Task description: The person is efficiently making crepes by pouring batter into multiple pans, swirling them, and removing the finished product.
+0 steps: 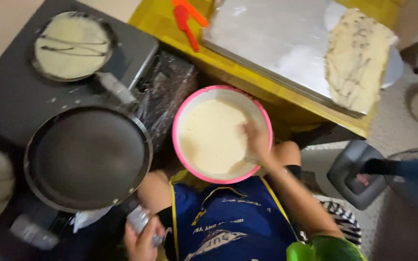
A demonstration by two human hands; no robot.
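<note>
Right hand [256, 140] dips inside the pink bowl [177, 121] of pale batter, grip unclear, left hand [141, 239] clenched on the empty black pan's [85, 157] handle [143, 220].

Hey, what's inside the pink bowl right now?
The pink bowl holds pale, creamy batter. The right hand dips into it; whatever it grips is blurred, and the bowl's bottom is covered.

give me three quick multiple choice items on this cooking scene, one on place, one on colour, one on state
1. Where is the right hand?
A. in the bowl of batter
B. on the orange spatula
C. on the fan

2. What colour is the bowl's rim?
A. green
B. pink
C. black

3. What is in the near pan?
A. a folded flatbread
B. water
C. nothing

Answers:
1 A, the hand is inside the bowl, on the batter.
2 B, the rim is pink.
3 C, its dark surface is bare, while the far pan holds a pale round.
</note>
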